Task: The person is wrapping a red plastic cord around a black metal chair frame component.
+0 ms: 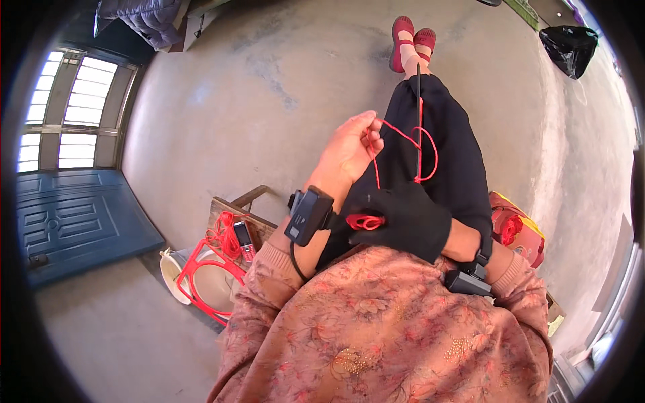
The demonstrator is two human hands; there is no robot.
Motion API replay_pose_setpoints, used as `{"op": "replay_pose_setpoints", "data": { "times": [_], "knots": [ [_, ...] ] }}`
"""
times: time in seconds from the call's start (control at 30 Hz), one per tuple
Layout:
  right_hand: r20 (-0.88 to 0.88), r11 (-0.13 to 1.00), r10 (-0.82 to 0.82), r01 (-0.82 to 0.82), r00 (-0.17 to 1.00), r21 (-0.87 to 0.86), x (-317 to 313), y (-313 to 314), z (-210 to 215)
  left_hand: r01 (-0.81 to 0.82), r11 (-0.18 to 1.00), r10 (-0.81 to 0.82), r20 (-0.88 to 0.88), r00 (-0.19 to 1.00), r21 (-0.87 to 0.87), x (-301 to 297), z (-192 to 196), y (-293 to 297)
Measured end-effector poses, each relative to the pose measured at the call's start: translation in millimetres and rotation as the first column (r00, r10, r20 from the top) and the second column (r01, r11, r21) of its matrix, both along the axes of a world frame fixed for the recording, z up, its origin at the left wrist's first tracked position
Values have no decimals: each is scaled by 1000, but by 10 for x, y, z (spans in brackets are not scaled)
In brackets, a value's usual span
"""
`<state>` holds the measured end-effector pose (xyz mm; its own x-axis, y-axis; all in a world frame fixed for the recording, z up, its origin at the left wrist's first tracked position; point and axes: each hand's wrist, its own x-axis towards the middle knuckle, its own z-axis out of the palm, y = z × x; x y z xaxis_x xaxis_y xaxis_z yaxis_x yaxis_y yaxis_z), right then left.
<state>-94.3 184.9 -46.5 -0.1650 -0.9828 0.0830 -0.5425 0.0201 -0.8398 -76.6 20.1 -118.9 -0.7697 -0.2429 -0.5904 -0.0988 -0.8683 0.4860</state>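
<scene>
My bare left hand (348,146) pinches a strand of red cord (402,134) between thumb and fingers. From there the cord crosses to a thin dark rod (418,107) and loops out to its right. The rod points away from me over my dark trousers, with red along its nearer part. My right hand (410,220), in a black glove, is closed nearer my body, at the rod's near end. A folded bundle of red cord (365,221) pokes out at the left side of this glove. Whether the glove also grips the rod is hidden.
At my left, a wooden stool (259,213) bears a heap of red cord (227,235) and a mobile phone (244,240). Beside it are a red plastic frame (190,277) and a pale bucket (172,274). A red bag (531,240) lies at my right.
</scene>
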Motion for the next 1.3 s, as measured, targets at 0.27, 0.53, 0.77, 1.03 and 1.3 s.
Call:
{"op": "replay_pose_setpoints", "data": {
  "times": [0.27, 0.53, 0.77, 1.03, 1.3],
  "knots": [
    [-5, 987, -99, 99, 995, 128, 151, -149, -132, -29, 980, 20, 43, 999, 199, -103, -160, 21],
    [501, 974, -94, -25, 860, 225, 137, -128, -80, -26, 978, 14, 60, 998, 208, -57, -127, -45],
    [531, 989, -10, -71, 848, 131, 272, -122, -405, -2, 979, -1, 18, 1000, 202, -94, -155, 12],
    [597, 979, -200, 177, 776, 99, 233, -81, -307, 155, 959, -132, 112, 985, -237, -25, 71, 234],
    [561, 991, -126, 127, 818, 37, 264, -134, -323, 186, 533, -163, 116, 980, -825, 7, 100, 123]
  ]
}}
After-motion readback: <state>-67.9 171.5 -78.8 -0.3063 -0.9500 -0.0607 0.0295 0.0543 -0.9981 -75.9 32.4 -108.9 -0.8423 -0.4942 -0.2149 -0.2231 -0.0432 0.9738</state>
